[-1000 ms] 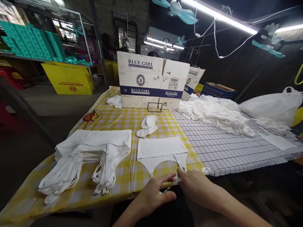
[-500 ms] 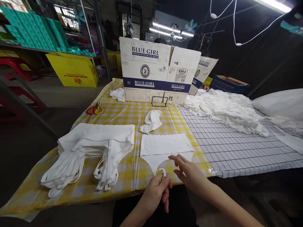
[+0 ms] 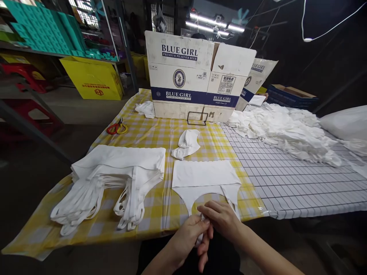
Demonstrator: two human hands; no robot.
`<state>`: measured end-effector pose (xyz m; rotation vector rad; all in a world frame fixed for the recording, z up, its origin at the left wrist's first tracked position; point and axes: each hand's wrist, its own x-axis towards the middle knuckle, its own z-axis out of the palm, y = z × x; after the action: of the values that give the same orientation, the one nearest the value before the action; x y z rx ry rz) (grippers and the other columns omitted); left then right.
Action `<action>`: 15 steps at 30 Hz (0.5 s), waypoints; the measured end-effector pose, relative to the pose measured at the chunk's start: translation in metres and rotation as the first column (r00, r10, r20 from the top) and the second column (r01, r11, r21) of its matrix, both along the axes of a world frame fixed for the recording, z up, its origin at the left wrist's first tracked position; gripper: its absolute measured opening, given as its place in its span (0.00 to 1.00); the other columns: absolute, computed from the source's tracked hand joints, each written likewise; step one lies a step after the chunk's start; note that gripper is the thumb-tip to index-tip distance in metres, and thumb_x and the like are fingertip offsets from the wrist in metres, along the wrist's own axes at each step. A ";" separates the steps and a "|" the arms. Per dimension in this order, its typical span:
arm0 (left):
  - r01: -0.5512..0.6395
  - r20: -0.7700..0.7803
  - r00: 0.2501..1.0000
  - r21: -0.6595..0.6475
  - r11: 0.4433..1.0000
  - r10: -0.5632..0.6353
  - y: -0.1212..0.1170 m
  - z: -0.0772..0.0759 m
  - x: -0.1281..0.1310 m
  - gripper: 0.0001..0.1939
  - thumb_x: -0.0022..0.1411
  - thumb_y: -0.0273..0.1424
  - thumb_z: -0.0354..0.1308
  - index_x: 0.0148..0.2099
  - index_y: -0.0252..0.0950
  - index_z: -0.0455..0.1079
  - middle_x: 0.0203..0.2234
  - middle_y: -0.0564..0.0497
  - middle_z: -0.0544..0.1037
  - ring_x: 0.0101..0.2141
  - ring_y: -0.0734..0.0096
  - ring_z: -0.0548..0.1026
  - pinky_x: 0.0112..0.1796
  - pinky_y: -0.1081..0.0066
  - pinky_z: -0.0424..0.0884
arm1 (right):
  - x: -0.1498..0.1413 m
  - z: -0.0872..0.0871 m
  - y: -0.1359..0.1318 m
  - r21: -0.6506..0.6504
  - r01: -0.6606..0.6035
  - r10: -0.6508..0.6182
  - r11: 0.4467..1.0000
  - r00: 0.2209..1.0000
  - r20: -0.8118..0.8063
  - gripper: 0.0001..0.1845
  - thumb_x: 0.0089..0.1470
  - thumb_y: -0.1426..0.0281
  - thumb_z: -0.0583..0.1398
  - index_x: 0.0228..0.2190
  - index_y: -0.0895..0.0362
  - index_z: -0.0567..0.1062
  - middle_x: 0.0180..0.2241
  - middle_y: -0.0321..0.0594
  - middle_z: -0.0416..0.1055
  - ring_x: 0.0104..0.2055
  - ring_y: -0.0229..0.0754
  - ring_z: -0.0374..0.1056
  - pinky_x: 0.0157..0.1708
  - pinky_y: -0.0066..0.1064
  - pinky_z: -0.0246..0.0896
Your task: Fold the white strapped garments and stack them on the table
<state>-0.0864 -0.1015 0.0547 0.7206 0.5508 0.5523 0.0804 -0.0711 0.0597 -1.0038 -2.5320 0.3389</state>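
Observation:
A white strappy top (image 3: 205, 173) lies flat on the yellow checked cloth, its straps toward me. My left hand (image 3: 190, 236) is closed on a strap of this top at the table's near edge; part of the strap shows between and below the fingers. My right hand (image 3: 225, 221) meets the left from the right, fingers bent and pressed together over the same strap, partly hiding it. To the left lies a stack of similar white tops (image 3: 120, 160), straps hanging toward the near edge. A crumpled white cloth piece (image 3: 187, 143) rests just beyond the flat top.
Red-and-yellow-handled scissors (image 3: 117, 128) lie at the left. A large beer carton (image 3: 180, 68) stands at the back, with a black wire stand (image 3: 197, 118) before it. White garments (image 3: 283, 128) are heaped on the grid-patterned cloth (image 3: 258, 175) at right. Another person's hand shows behind the carton.
My right hand has moved down and left to meet my left hand at the strap. The top's right strap now shows uncovered. The view has shifted slightly.

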 end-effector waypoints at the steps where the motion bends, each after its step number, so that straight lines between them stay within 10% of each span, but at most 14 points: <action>1: 0.013 -0.002 1.000 0.001 1.000 -0.013 0.001 0.001 0.000 0.20 0.62 0.45 0.43 0.31 0.32 0.62 0.09 0.59 0.60 0.09 0.77 0.64 0.16 0.78 0.57 | 0.000 -0.001 0.001 -0.023 -0.006 0.006 1.000 1.000 -0.013 0.12 0.59 0.70 0.50 0.45 0.54 0.67 0.31 0.40 0.70 0.30 0.37 0.65 0.30 0.27 0.58; 6: 0.000 -0.286 0.954 0.288 0.957 0.086 0.024 0.009 -0.014 0.21 0.62 0.46 0.42 0.35 0.33 0.64 0.15 0.55 0.67 0.17 0.75 0.69 0.22 0.76 0.59 | -0.003 -0.011 0.008 -0.144 0.170 -0.199 0.975 0.955 -0.220 0.09 0.58 0.71 0.49 0.38 0.55 0.67 0.31 0.40 0.69 0.30 0.38 0.66 0.30 0.28 0.60; 11: 0.111 -0.530 0.488 0.826 0.553 0.693 0.071 0.000 -0.033 0.05 0.57 0.29 0.52 0.36 0.36 0.66 0.33 0.51 0.70 0.37 0.68 0.69 0.39 0.68 0.64 | -0.015 -0.016 0.018 -0.610 0.249 -0.588 0.752 0.673 -0.449 0.07 0.58 0.66 0.50 0.33 0.55 0.64 0.25 0.35 0.67 0.22 0.34 0.62 0.22 0.25 0.59; 15: 0.386 -0.508 0.464 0.853 0.350 0.726 0.100 -0.012 -0.034 0.13 0.54 0.23 0.55 0.44 0.38 0.66 0.39 0.50 0.67 0.42 0.66 0.67 0.44 0.66 0.65 | -0.023 -0.017 0.024 -0.756 0.092 -0.673 0.648 0.534 -0.512 0.10 0.57 0.61 0.53 0.31 0.55 0.64 0.24 0.34 0.67 0.20 0.33 0.61 0.21 0.26 0.58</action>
<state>-0.1200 -0.0017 0.0424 2.2302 1.3989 0.7181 0.0575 -0.0476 0.0432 -1.2911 -1.2840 1.2733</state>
